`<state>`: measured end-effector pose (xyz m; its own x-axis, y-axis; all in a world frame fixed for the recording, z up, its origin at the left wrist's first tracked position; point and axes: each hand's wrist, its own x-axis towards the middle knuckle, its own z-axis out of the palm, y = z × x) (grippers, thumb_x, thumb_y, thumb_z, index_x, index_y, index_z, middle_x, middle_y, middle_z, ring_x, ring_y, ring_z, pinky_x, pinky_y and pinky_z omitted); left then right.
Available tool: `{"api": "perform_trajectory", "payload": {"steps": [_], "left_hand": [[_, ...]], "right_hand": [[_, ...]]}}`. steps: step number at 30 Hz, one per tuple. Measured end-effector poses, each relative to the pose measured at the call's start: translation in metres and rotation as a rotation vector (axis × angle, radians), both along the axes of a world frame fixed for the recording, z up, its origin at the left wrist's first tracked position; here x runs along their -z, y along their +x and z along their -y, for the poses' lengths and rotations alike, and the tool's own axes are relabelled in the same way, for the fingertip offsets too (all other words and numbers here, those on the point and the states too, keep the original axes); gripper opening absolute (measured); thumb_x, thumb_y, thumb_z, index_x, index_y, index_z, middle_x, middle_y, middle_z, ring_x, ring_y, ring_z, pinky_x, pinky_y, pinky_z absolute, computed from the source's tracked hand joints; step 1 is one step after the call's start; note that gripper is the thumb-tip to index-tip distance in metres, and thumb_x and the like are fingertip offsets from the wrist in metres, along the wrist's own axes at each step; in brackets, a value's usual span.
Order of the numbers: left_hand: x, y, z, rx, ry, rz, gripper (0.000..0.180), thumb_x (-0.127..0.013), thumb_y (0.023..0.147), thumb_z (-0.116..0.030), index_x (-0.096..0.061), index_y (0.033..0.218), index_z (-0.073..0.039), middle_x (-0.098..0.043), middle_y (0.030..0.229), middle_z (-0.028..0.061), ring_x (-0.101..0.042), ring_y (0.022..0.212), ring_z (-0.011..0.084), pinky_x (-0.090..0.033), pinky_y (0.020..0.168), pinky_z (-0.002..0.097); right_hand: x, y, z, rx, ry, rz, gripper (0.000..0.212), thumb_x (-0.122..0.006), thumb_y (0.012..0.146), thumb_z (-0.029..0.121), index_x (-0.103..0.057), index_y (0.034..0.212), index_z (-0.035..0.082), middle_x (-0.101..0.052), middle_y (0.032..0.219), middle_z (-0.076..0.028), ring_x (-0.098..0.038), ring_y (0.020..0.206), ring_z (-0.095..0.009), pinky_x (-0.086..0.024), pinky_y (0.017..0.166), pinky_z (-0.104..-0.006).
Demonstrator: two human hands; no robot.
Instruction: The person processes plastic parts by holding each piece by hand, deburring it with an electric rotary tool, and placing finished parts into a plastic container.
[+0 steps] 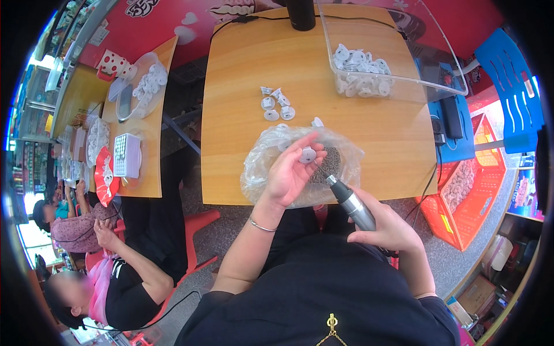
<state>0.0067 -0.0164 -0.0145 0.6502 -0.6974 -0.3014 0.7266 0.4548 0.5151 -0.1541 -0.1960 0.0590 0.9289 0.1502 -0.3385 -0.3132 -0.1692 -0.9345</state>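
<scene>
My left hand (pixel 284 177) is turned palm up over the plastic bag and holds a small white round plastic part (pixel 307 154) in its fingers. My right hand (pixel 388 226) is wrapped round a silver and grey electric screwdriver (pixel 356 211), whose bit points up and left toward that part. Whether the bit touches it, I cannot tell. The clear plastic bag (pixel 258 173) lies spread at the table's near edge, with a heap of small grey screws (pixel 331 162) in it. Beyond the bag, several similar white parts (pixel 277 104) lie loose on the wood.
A clear bin (pixel 404 82) with many white parts stands at the back right of the table (pixel 231 69). A dark cylinder (pixel 301 14) stands at the far edge. An orange crate (pixel 444 222) is to the right. Two co-workers sit at a side table (pixel 151 167) on the left.
</scene>
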Motion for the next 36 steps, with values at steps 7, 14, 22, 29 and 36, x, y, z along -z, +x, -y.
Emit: {"api": "perform_trajectory", "payload": {"steps": [7,14,22,29,36], "left_hand": [[-0.003,-0.0036,0.002,-0.034,-0.047,0.1,0.036,-0.04,0.096,-0.004,-0.044,0.131,0.003,-0.055,0.121,0.019,-0.05,0.121,0.0326,-0.043,0.104,0.0393],[-0.0046,-0.0048,0.0019,-0.008,-0.109,0.11,0.029,-0.045,0.094,-0.001,-0.049,0.123,0.001,-0.053,0.121,0.0154,-0.048,0.123,0.0289,-0.04,0.107,0.0398],[-0.005,-0.0058,0.0025,0.009,-0.114,0.107,0.029,-0.045,0.094,0.0,-0.048,0.123,0.0,-0.051,0.124,0.0153,-0.047,0.124,0.0292,-0.038,0.108,0.0391],[-0.0051,-0.0057,0.0035,0.011,-0.114,0.099,0.029,-0.045,0.093,0.001,-0.048,0.122,0.0,-0.051,0.123,0.015,-0.047,0.125,0.0293,-0.038,0.109,0.0389],[-0.0056,-0.0063,0.0066,0.018,-0.121,0.091,0.029,-0.045,0.093,0.002,-0.048,0.122,0.001,-0.052,0.123,0.0146,-0.047,0.125,0.0295,-0.038,0.109,0.0391]], "right_hand": [[0.003,0.0002,-0.001,-0.012,-0.013,-0.013,0.086,-0.079,0.073,0.028,-0.031,0.141,0.002,-0.058,0.106,-0.015,-0.058,0.085,-0.021,-0.048,0.08,-0.0343],[0.0033,0.0025,-0.0007,-0.036,-0.025,-0.034,0.086,-0.078,0.074,0.031,-0.031,0.141,0.004,-0.058,0.107,-0.015,-0.061,0.086,-0.022,-0.049,0.08,-0.0351],[0.0046,0.0023,-0.0006,-0.032,-0.011,-0.034,0.087,-0.078,0.074,0.031,-0.031,0.142,0.005,-0.058,0.106,-0.014,-0.06,0.086,-0.022,-0.049,0.08,-0.0348],[0.0046,0.0027,0.0008,-0.033,-0.017,-0.034,0.086,-0.078,0.074,0.03,-0.031,0.141,0.005,-0.058,0.106,-0.014,-0.06,0.087,-0.021,-0.048,0.08,-0.0345],[0.0044,0.0035,0.0014,-0.021,0.003,-0.036,0.085,-0.078,0.074,0.027,-0.032,0.141,0.005,-0.058,0.106,-0.013,-0.059,0.087,-0.021,-0.048,0.081,-0.0341]]}}
